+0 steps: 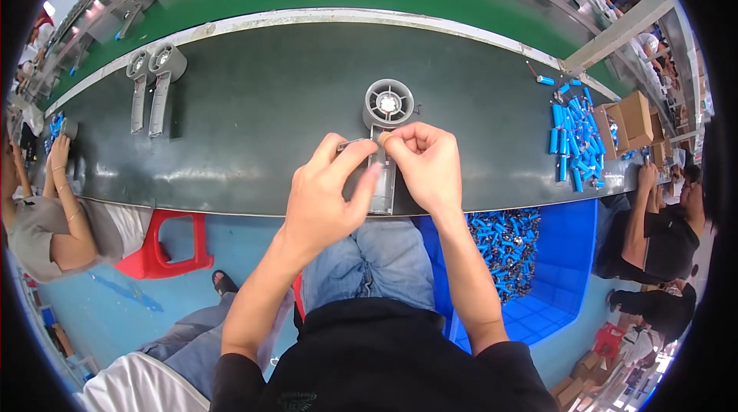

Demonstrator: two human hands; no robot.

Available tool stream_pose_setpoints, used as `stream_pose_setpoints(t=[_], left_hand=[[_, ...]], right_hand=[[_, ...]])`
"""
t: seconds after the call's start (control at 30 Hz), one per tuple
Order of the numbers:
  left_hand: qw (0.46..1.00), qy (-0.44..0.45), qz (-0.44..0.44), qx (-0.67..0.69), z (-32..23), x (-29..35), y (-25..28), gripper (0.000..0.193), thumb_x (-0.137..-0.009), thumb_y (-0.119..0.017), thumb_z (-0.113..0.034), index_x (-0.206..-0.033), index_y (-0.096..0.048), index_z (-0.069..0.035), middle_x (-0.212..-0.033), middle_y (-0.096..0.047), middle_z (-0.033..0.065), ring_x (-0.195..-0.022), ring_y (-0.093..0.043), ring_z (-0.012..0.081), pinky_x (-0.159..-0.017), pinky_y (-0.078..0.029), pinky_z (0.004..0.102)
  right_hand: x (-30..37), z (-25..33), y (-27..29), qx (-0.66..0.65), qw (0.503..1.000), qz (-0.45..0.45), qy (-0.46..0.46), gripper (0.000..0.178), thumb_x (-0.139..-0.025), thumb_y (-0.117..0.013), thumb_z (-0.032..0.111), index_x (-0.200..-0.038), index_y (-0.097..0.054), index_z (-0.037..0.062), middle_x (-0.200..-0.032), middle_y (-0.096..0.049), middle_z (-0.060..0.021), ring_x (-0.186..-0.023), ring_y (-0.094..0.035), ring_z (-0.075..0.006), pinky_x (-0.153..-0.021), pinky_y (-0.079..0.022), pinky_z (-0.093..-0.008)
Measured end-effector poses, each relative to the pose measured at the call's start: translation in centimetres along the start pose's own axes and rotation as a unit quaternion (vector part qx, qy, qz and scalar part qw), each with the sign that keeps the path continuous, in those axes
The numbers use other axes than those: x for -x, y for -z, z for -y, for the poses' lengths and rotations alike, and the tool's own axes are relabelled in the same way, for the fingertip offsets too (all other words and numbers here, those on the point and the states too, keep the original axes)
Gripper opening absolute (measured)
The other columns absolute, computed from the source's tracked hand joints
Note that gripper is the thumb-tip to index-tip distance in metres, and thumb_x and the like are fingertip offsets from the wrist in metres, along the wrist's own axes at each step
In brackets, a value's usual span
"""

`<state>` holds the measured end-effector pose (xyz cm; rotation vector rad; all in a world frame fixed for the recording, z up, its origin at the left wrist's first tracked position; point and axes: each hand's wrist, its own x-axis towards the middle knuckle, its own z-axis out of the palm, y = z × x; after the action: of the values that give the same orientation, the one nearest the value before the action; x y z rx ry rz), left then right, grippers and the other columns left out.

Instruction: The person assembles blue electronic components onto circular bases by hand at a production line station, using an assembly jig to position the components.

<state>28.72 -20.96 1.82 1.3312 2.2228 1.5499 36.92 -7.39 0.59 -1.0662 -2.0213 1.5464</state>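
On a dark surface [269,97], near edge, grey plastic fan-headed housing [388,109], right hand [430,167] pinched at its neck, left hand [327,191] half-curled, holds unclear

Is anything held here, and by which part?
Left hand and right hand are at the upper handle of the grey fan; whether they grip it or something small there cannot be told.

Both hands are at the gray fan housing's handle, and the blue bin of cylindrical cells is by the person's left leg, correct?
Not quite: the head view shows the blue bin of cylindrical cells by the person's right leg, not the left. The left hand and right hand are indeed at the gray fan housing's handle.
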Motion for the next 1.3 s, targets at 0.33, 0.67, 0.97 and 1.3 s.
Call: stream_pose_setpoints(t=[0.33,0.67,0.97,1.3], left_hand=[[0.995,-0.034,-0.013,-0.093,0.6,-0.5,-0.9,0.011,-0.086,-0.068,-0.015,-0.091,-0.066,-0.005,-0.074,-0.055,0.0099,-0.056,-0.057,0.0275,-0.051,-0.045,0.0383],[0.918,0.287,0.097,0.255,1.6,-2.2,0.5,0.021,-0.096,-0.06,-0.02,-0.09,-0.066,0.0,-0.065,-0.053,-0.0005,-0.06,-0.043,0.0052,-0.054,-0.036,0.0241],[0.97,0.16,0.013,0.181,1.0,-0.6,0.0,0.018,-0.097,-0.054,-0.01,-0.108,-0.063,0.001,-0.081,-0.065,0.008,-0.067,-0.058,0.0131,-0.062,-0.046,0.0279],[0.997,-0.04,-0.019,0.062,3.0,-0.1,-1.1,0.037,-0.083,-0.069,0.003,-0.119,-0.068,-0.004,-0.099,-0.067,0.0127,-0.079,-0.066,0.0204,-0.068,-0.053,0.0302]], right_hand=[[0.5,-0.2,0.6,-0.013,0.999,0.023,0.038,0.01,-0.085,-0.07,0.006,-0.088,-0.068,-0.0031,-0.083,-0.07,-0.005,-0.056,-0.053,-0.0024,-0.055,-0.042,-0.019],[-0.2,-2.3,-0.2,0.113,0.89,-0.049,0.44,0.022,-0.077,-0.076,0.0,-0.099,-0.071,0.0035,-0.098,-0.07,-0.0061,-0.051,-0.052,-0.006,-0.045,-0.041,-0.0223],[0.2,-1.8,-0.4,0.116,0.909,-0.067,0.395,0.013,-0.079,-0.072,-0.002,-0.089,-0.065,0.0028,-0.089,-0.063,-0.0052,-0.055,-0.051,-0.0066,-0.046,-0.041,-0.0238],[1.6,-1.8,-0.4,-0.167,0.977,0.053,0.122,0.004,-0.089,-0.064,-0.001,-0.093,-0.063,-0.0007,-0.086,-0.049,0.0042,-0.07,-0.041,-0.0006,-0.062,-0.033,-0.0163]])
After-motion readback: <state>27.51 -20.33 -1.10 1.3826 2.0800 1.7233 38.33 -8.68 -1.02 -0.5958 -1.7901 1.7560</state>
